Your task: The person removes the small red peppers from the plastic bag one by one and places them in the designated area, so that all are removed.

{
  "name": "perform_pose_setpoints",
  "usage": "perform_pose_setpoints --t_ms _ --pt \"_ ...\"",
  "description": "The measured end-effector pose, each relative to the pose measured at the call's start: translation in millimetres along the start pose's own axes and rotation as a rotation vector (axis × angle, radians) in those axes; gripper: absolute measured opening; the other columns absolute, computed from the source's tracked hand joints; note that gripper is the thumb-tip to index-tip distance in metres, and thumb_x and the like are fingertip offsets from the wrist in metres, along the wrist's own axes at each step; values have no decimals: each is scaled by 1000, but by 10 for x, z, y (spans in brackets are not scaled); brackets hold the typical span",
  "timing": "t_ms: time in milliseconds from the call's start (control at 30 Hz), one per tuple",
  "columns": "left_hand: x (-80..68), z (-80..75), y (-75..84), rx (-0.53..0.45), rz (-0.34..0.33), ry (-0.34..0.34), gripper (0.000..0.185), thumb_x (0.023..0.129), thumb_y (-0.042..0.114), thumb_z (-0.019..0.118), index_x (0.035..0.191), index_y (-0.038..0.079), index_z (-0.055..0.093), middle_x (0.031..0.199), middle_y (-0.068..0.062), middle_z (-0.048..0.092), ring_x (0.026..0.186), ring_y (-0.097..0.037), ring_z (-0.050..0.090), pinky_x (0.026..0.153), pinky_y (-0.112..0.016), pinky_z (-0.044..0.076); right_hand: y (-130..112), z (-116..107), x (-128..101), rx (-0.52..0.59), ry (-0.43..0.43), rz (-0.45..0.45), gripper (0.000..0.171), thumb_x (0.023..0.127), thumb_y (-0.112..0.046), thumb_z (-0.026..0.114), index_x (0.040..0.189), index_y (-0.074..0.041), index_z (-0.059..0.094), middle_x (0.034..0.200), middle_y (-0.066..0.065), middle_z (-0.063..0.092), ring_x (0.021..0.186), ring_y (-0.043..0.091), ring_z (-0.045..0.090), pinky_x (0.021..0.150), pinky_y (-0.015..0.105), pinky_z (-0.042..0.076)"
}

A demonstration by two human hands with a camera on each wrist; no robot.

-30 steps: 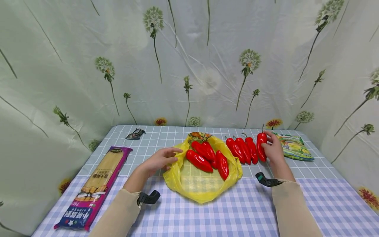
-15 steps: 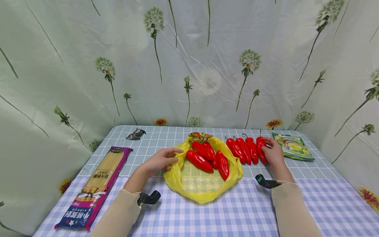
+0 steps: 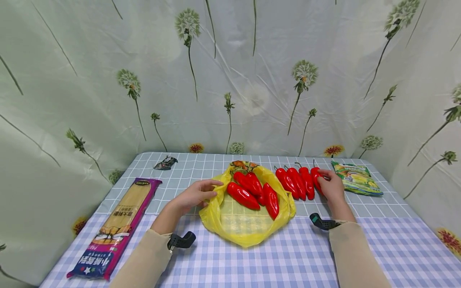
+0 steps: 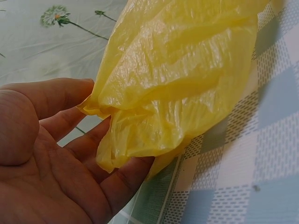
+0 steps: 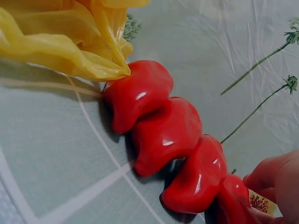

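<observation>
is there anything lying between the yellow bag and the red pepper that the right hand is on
Yes. Three other red peppers lie side by side between the yellow bag and the end pepper that the right hand touches.
</observation>
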State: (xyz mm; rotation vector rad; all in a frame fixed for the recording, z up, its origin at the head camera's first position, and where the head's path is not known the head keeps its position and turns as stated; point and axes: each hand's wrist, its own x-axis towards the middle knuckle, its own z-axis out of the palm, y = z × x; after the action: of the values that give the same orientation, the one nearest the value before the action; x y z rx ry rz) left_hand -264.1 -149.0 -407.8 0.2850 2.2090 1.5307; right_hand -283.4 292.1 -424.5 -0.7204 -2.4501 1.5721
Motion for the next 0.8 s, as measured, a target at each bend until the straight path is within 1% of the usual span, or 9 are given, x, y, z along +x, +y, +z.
perform_pose_setpoints --t_ms 167,400,500,700,800 --pt "-7 4 2 9 -5 9 37 100 17 58 137 19 59 145 -11 54 92 -18 57 68 -25 48 -21 0 -14 4 7 17 49 102 -17 42 151 -12 43 155 20 39 138 36 39 112 47 43" --pt "-6 5 1 17 -3 14 38 100 18 58 137 19 59 147 -11 53 95 -18 57 68 -25 48 -86 -11 -67 -19 51 -10 50 100 -18 39 148 -10 47 153 20 42 136 36 39 110 47 43" --pt "-9 7 4 17 -4 14 38 100 18 58 138 19 58 146 -11 53 93 -18 57 68 -25 47 -115 -19 -86 -9 66 -19 50 99 -18 39 147 -11 48 153 19 42 136 36 38 110 47 42" --pt "-19 13 10 13 -4 15 38 100 18 58 137 19 59 143 -11 55 90 -18 56 67 -25 47 -201 -37 -108 24 74 -14 50 100 -21 41 149 -18 46 159 13 37 143 32 34 112 48 42" --pt "-16 11 7 12 -4 14 38 100 17 58 137 19 59 141 -11 55 87 -18 55 67 -25 46 -271 -30 -139 35 82 -32 49 99 -21 42 148 -18 48 158 11 39 143 31 35 112 47 41"
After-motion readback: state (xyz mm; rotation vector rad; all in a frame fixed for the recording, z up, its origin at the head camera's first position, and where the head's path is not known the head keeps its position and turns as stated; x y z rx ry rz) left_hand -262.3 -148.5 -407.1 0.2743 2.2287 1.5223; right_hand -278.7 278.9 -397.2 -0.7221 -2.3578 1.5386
